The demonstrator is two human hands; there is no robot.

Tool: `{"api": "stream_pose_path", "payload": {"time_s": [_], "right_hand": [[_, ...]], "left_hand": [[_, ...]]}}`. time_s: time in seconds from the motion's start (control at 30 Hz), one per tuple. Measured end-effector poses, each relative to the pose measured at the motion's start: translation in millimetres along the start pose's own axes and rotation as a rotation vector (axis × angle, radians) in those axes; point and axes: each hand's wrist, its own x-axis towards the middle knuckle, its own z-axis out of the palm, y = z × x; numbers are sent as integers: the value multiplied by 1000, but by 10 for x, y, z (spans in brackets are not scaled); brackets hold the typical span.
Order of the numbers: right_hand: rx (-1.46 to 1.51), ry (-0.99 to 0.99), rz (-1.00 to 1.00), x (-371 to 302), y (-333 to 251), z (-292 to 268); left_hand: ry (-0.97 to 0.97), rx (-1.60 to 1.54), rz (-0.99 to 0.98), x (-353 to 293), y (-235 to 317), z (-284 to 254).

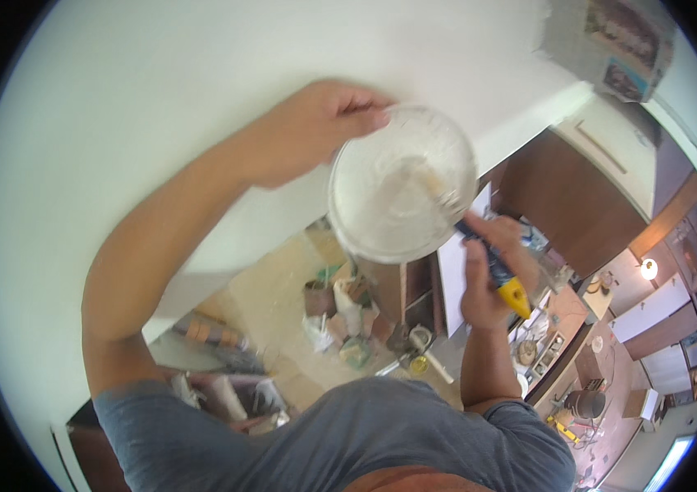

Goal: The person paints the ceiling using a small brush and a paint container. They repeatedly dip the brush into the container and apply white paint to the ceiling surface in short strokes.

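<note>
My left hand [340, 123] grips the rim of a round white tub [336, 201], with the thumb over the edge. The tub is tipped so that its inside shows, and a whitish paste [393, 209] coats the bottom and wall. In my right hand [488, 275] is a hand tool with a dark blue handle and yellow end [512, 297]. Its head reaches over the near right rim into the tub. Blur and the paste hide the head's exact shape. Both hands are raised in front of a white wall.
A smooth white wall [159, 98] fills the upper left. Brown cabinets [566, 197] stand at the right, above a cluttered counter [557, 336]. Bags and buckets [340, 307] sit on the floor below. Farther right, a dark bucket [586, 403] stands by a yellow tool [562, 430].
</note>
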Motion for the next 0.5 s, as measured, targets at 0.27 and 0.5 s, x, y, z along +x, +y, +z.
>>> {"api": "stream_pose_path", "payload": {"time_s": [0.27,0.5], "right_hand": [[59,-50,185,-70,-124,-83],[700,210,289,-309,206,-513]], "left_hand": [[-130,-154,-22,83,14,-89],[-61,-160,60,81,12,-118]]}}
